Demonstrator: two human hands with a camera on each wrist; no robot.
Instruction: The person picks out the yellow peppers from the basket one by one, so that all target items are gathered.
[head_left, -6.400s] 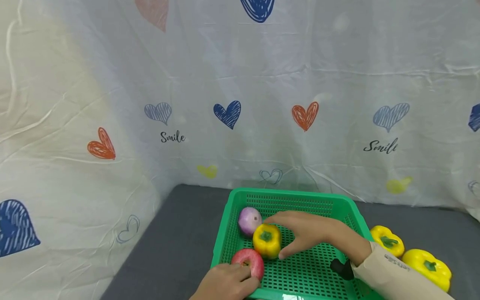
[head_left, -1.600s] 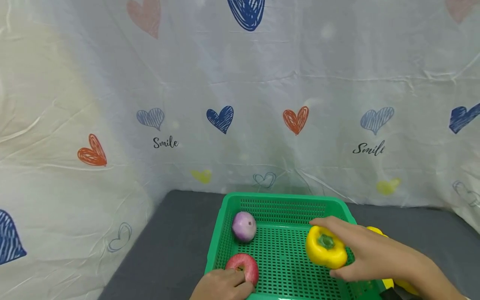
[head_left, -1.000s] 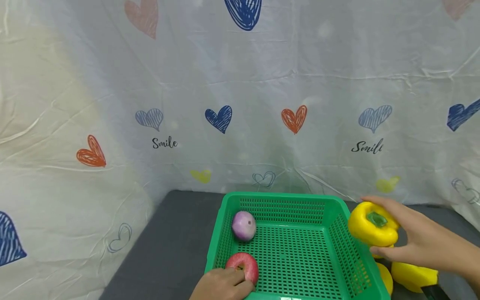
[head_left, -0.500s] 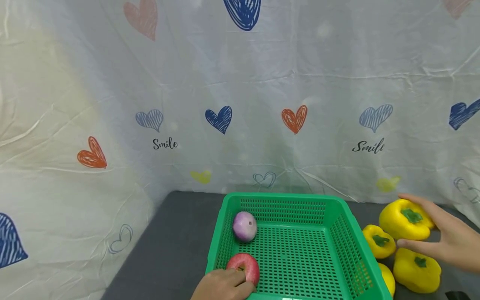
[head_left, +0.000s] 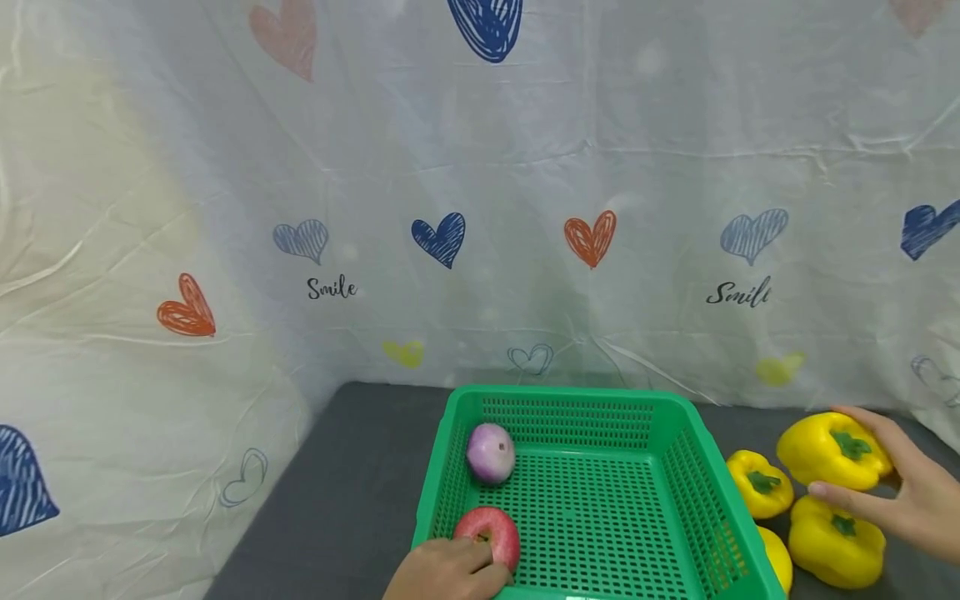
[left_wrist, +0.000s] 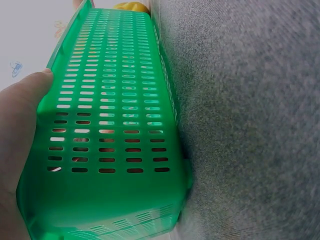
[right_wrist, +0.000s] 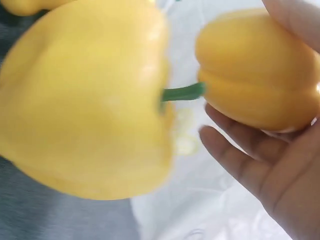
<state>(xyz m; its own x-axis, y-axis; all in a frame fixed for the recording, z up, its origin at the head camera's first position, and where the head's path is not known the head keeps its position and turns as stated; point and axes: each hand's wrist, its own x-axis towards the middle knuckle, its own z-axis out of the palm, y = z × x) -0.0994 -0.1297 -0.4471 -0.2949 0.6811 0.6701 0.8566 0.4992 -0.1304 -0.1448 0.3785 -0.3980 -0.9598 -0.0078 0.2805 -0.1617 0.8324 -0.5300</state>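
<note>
My right hand (head_left: pixel 911 492) holds a yellow bell pepper (head_left: pixel 821 450) between thumb and fingers, right of the basket. In the right wrist view, this held bell pepper (right_wrist: pixel 260 70) sits in the hand while another pepper (right_wrist: pixel 85 110) looms close at left. At the front left of the green basket (head_left: pixel 558 392), my left hand (head_left: pixel 453 571) grips the rim, its fingers curled over beside a red apple (head_left: pixel 500 527). The left wrist view has the thumb along the outside of the basket wall (left_wrist: pixel 100 190). A purple onion (head_left: pixel 491 454) lies in the basket's back left corner.
Several yellow bell peppers cluster along the basket's right side: a small one (head_left: pixel 759 483), a larger one (head_left: pixel 836 546) and one partly hidden by the rim (head_left: pixel 776 558). A dark grey tabletop (head_left: pixel 360 483) lies beneath, with a heart-printed curtain (head_left: pixel 517 283) behind.
The yellow bell pepper, earlier in the basket beside the onion, was lifted by my right hand, carried right over the rim, and lowered behind the other peppers. My left hand stayed on the rim.
</note>
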